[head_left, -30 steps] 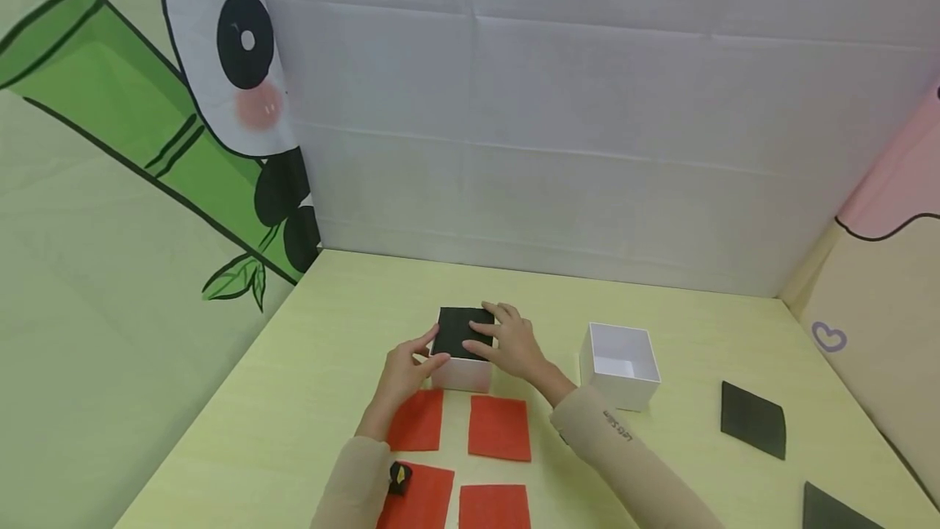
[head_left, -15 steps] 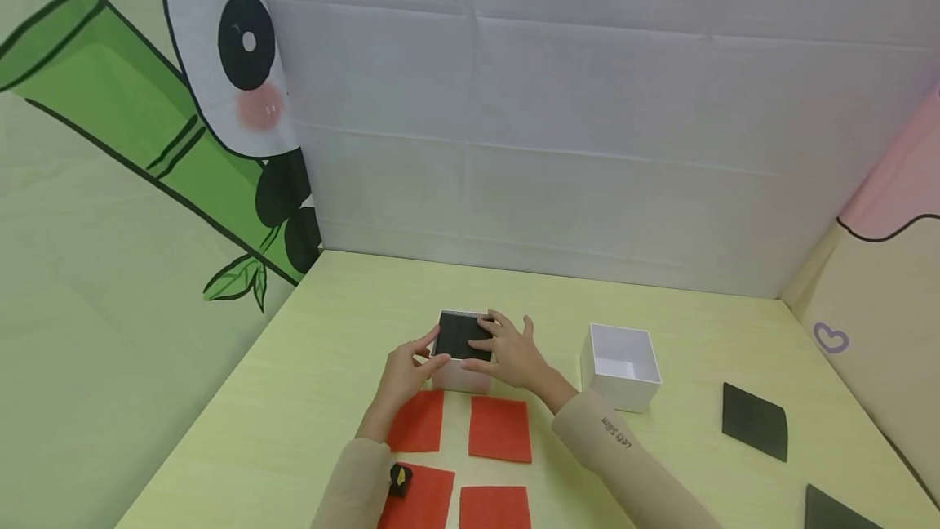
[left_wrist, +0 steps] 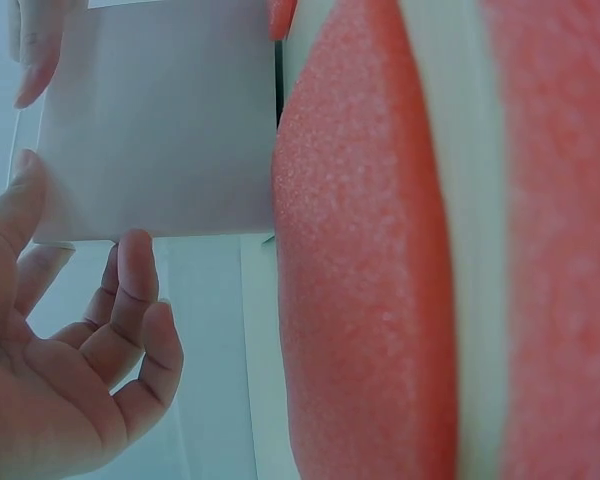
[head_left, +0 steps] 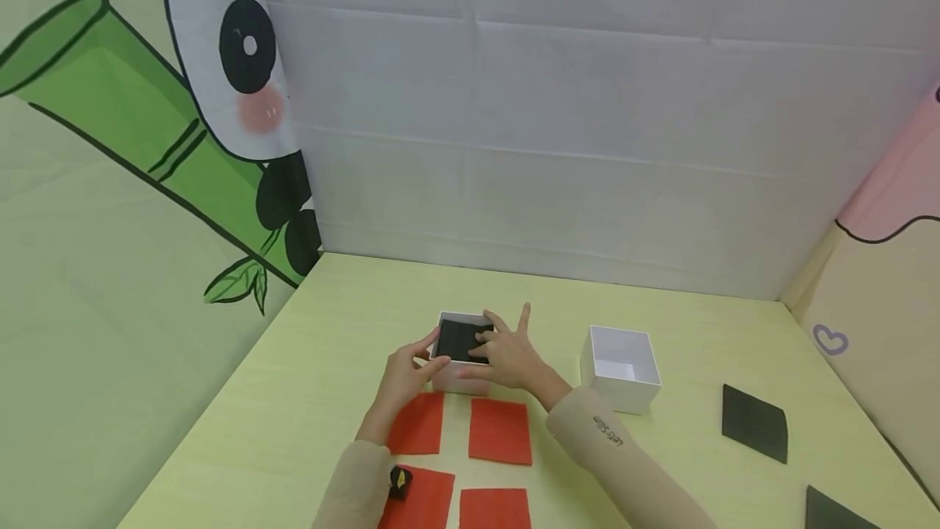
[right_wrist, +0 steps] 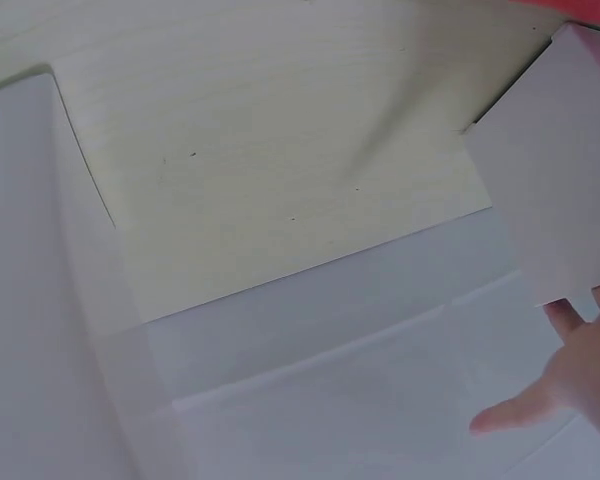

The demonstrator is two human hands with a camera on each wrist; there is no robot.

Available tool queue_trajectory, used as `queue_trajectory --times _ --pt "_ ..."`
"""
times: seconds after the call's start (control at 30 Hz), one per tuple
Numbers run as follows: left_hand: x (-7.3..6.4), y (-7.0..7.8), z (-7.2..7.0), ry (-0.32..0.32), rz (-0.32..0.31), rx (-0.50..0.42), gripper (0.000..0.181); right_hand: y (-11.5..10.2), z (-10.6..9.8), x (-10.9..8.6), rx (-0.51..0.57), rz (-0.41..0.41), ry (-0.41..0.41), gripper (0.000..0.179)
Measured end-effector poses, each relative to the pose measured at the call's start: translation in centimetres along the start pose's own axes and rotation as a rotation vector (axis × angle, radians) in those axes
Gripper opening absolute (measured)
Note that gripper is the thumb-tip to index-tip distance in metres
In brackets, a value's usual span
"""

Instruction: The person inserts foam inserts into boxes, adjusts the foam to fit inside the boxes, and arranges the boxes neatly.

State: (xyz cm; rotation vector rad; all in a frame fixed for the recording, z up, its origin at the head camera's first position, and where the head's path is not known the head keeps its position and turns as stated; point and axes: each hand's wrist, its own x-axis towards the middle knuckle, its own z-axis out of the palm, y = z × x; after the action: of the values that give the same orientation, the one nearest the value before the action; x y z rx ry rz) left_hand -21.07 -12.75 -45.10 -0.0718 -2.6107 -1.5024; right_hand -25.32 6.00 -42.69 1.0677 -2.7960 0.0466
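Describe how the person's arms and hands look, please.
The left sleeve and right sleeve are both long and beige. The right one carries small dark lettering; a small black-and-yellow piece shows at the left one's edge, attachment unclear. The left hand and right hand wear no gloves.

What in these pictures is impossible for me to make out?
Anything under the black sheet in the left white box: head view, covered by that sheet.
The nearest loose black sheet: head view, cut off by the bottom edge.
Small black-and-yellow thing by the left sleeve: head view, too small to identify.
Part of the right hand: right wrist view, cut off by the right edge.
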Motion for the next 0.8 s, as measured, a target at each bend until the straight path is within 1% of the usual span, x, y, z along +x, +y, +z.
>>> queue_trajectory --times 0.23,0.47,0.67,0.8 --pt "-0.02 -0.02 0.04 0.005 0.004 -0.002 0.055 -0.01 -0.64 0.00 0.013 0.005 -0.005 0.054" --pt "-0.05 0.00 0.09 0.005 0.011 -0.003 0.056 0.09 -1.05 0.00 -0.025 -0.030 0.078 0.052" --pt "-0.11 0.05 0.07 0.006 0.010 -0.007 0.056 0.25 -0.50 0.03 0.007 -0.043 0.045 0.055" --pt "-0.16 -0.03 0.09 0.009 0.012 -0.003 0.056 0.37 -0.23 0.00 0.017 -0.047 0.053 0.053"
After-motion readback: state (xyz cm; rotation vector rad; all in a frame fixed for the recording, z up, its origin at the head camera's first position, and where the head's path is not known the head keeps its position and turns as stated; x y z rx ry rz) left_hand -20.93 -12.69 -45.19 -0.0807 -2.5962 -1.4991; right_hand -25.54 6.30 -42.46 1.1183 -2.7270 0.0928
